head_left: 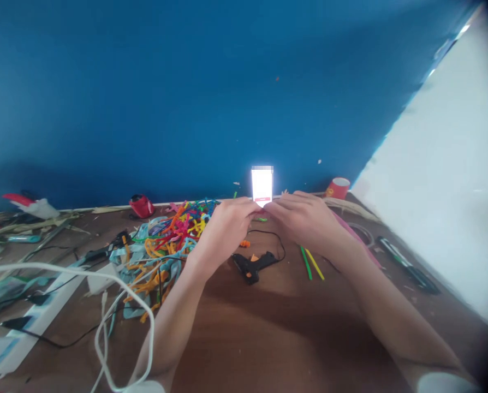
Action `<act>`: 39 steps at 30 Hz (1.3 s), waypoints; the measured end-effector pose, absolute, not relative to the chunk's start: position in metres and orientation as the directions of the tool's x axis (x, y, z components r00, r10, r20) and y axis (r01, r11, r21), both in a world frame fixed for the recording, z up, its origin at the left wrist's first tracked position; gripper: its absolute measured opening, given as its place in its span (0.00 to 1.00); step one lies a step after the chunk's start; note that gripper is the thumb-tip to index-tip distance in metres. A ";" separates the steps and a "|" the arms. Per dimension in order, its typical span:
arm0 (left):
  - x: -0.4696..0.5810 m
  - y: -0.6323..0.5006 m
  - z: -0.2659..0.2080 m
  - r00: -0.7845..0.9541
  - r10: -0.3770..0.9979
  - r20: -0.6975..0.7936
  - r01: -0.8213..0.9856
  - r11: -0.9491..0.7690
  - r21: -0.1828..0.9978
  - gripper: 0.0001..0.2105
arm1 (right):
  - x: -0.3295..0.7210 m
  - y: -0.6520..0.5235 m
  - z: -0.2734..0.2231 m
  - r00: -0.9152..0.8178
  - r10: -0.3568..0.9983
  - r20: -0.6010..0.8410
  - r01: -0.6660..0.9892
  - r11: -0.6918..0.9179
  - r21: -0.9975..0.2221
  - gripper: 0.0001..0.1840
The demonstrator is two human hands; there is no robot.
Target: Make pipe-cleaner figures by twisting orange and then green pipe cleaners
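Observation:
A smartphone [262, 184] with a bright white screen stands upright before the blue wall. Both hands meet at its lower edge. My left hand [236, 215] comes in from the left, fingers bent together and the thumb side against the phone's bottom. From the right, my right hand [303, 217] closes on the same edge, and its fingertips are partly hidden. Below them on the table lies a black glue gun [253, 266] with orange parts. A green pipe cleaner [306, 263] and a yellow pipe cleaner [315, 265] lie beneath my right wrist.
A tangled heap of coloured pipe cleaners [174, 234] covers the left of the brown table [268, 338]. Nearer are a white power strip [43, 316] and a looping white cable [152, 327]. A red paper cup [339, 189] and a dark pen [408, 265] lie right.

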State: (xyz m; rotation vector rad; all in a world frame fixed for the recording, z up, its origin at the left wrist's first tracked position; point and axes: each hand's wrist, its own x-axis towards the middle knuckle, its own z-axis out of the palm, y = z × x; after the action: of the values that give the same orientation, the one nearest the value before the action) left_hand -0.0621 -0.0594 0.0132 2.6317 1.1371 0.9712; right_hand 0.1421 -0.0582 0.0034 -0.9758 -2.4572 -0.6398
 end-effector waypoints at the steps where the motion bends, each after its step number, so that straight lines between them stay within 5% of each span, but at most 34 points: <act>1: -0.061 -0.058 0.011 0.521 0.684 0.511 0.629 -0.712 0.312 0.10 | 0.141 -0.058 0.002 -0.659 0.549 0.515 0.724 0.647 0.237 0.12; 9: -0.068 -0.057 0.007 0.653 0.552 0.518 0.611 -0.788 0.070 0.09 | 0.148 -0.054 0.006 -0.534 0.686 0.494 0.697 0.688 -0.203 0.15; 20: -0.066 -0.062 0.014 0.697 0.525 0.488 0.684 -0.691 -0.233 0.14 | 0.143 -0.052 0.007 -0.419 0.777 0.470 0.508 0.629 -0.588 0.20; 28: -0.070 -0.059 0.018 0.722 0.529 0.445 0.667 -0.702 -0.247 0.11 | 0.142 -0.051 0.002 -0.428 0.778 0.460 0.558 0.628 -0.543 0.21; 39: -0.068 -0.053 0.011 0.683 0.591 0.429 0.677 -0.732 -0.069 0.11 | 0.145 -0.051 0.006 -0.472 0.772 0.426 0.565 0.636 -0.526 0.20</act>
State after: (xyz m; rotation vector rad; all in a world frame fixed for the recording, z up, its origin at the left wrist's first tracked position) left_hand -0.0681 -0.0533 0.0108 3.0836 1.1798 0.6540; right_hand 0.1451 -0.0507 0.0064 -1.0376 -2.2087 0.4146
